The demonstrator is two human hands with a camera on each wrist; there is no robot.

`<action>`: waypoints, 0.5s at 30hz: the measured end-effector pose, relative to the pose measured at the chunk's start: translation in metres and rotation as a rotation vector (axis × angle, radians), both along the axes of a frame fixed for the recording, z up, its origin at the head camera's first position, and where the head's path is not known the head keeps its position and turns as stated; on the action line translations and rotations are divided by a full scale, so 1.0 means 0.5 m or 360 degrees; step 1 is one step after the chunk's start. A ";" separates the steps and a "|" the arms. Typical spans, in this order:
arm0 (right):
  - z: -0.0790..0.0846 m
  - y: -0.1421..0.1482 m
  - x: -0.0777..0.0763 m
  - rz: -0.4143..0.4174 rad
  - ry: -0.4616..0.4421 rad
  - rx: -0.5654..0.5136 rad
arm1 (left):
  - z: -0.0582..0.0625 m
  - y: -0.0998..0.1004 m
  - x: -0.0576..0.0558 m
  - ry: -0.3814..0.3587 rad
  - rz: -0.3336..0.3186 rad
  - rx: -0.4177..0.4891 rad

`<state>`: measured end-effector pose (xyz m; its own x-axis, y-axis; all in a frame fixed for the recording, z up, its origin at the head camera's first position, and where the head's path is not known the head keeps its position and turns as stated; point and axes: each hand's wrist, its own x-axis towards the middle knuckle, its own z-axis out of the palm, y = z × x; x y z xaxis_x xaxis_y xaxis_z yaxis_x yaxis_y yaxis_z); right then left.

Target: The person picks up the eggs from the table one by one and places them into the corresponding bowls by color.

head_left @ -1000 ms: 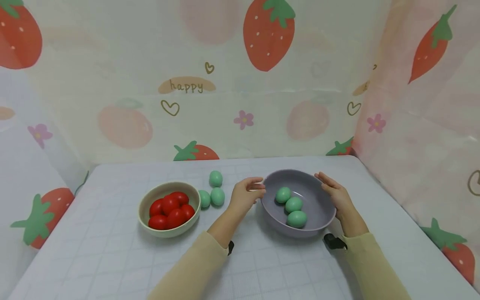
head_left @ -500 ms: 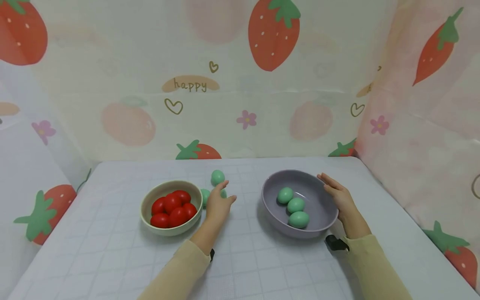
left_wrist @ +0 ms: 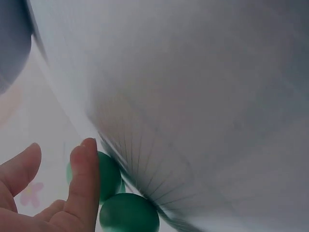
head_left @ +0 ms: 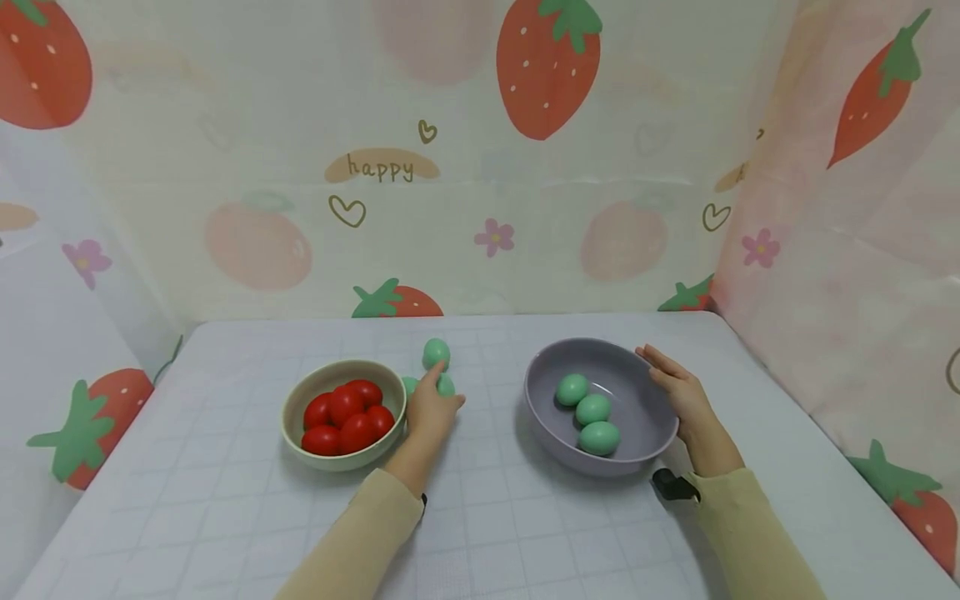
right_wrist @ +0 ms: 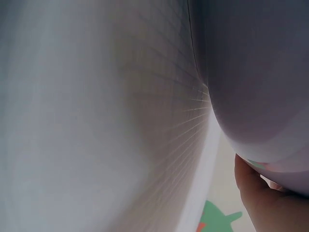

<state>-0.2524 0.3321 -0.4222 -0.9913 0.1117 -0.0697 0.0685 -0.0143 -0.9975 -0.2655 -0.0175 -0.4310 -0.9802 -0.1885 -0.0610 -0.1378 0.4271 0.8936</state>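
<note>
In the head view my left hand [head_left: 432, 415] reaches over the green eggs beside the cream bowl [head_left: 294, 446], partly hiding two of them. Its thumb stands apart from the fingers. The left wrist view shows the fingers [left_wrist: 83, 188] extended right beside a green egg [left_wrist: 129, 213], with another behind them. One more green egg [head_left: 436, 352] lies just beyond the fingertips. My right hand [head_left: 688, 406] rests along the right side of the purple-grey bowl [head_left: 551, 442], fingers fairly straight near its rim. Three green eggs [head_left: 593, 409] lie in a row inside that bowl.
Several red eggs [head_left: 347, 406] fill the cream bowl on the left. A white checked cloth [head_left: 487, 525] covers the table. Strawberry-printed curtains [head_left: 480, 183] stand behind it and at both sides.
My left hand has moved left from the purple-grey bowl to the green eggs by the cream bowl and lowered among them. My right hand has stayed at the purple-grey bowl.
</note>
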 end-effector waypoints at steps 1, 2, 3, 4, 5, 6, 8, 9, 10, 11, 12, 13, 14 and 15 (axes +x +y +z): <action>0.000 0.000 0.000 0.0002 0.0003 0.0001 | 0.001 0.000 -0.002 -0.0018 -0.0002 -0.0012; 0.001 0.000 0.000 0.0004 0.0003 0.0000 | 0.001 0.000 -0.005 -0.0036 -0.0008 -0.0021; 0.002 -0.001 0.000 0.0003 0.0003 0.0001 | 0.001 0.001 -0.008 -0.0049 -0.0016 -0.0033; 0.002 -0.001 -0.001 0.0001 0.0000 0.0001 | 0.001 0.000 -0.011 -0.0061 -0.0021 -0.0047; 0.002 -0.001 -0.002 0.0000 -0.0001 0.0002 | 0.001 0.000 -0.013 -0.0074 -0.0024 -0.0052; 0.002 -0.001 -0.003 0.0002 0.0001 0.0004 | 0.001 0.000 -0.016 -0.0079 -0.0025 -0.0056; 0.001 -0.001 -0.004 -0.0001 0.0005 -0.0011 | -0.001 0.000 -0.021 -0.0084 -0.0021 -0.0049; 0.000 -0.001 -0.005 0.0001 0.0010 -0.0020 | -0.001 0.000 -0.023 -0.0083 -0.0023 -0.0042; 0.000 -0.001 -0.005 0.0005 0.0011 -0.0027 | -0.002 0.000 -0.024 -0.0083 -0.0024 -0.0033; 0.000 -0.002 -0.004 0.0005 0.0014 -0.0031 | -0.003 0.000 -0.025 -0.0093 -0.0028 -0.0015; 0.000 -0.002 -0.003 0.0007 0.0019 -0.0035 | -0.004 0.001 -0.025 -0.0097 -0.0034 -0.0002; 0.000 -0.002 -0.002 0.0007 0.0021 -0.0041 | -0.005 0.001 -0.025 -0.0100 -0.0042 0.0016; 0.000 -0.002 -0.001 0.0008 0.0024 -0.0045 | -0.006 0.001 -0.026 -0.0101 -0.0050 0.0032; -0.001 -0.002 0.000 0.0010 0.0028 -0.0044 | -0.006 0.002 -0.026 -0.0105 -0.0059 0.0050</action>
<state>-0.2524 0.3311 -0.4224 -0.9931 0.1038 -0.0550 0.0510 -0.0414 -0.9978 -0.2785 -0.0167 -0.4341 -0.9801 -0.1491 -0.1308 -0.1813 0.4051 0.8961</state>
